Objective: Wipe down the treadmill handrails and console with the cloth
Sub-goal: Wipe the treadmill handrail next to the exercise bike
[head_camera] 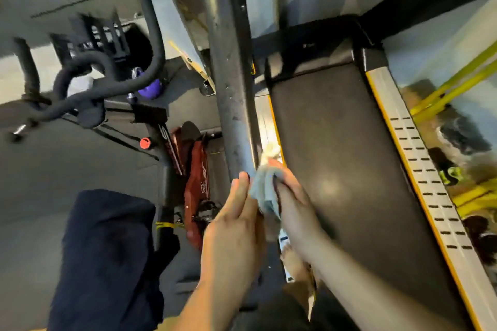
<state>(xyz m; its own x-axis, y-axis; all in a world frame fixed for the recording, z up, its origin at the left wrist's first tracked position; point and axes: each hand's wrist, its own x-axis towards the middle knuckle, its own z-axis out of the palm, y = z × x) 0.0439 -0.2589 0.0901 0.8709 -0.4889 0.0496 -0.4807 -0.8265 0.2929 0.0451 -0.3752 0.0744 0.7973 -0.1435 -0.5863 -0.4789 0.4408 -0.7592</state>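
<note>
One pale blue-white crumpled cloth [265, 188] sits against the one grey metal treadmill handrail [231, 75], beside the left edge of the black treadmill belt [336, 156]. Of the two hands, the right hand [293, 196] curls round the cloth and the left hand [236, 223] lays straight fingers against it. They hide the rail's lower end. One purple kettlebell [150, 87] is blurred.

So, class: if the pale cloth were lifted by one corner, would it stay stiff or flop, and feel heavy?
Probably floppy: the cloth bunches and folds in the right hand against the grey post. Likely light, as it looks thin and small in that grip. Unlikely to roll.
</note>
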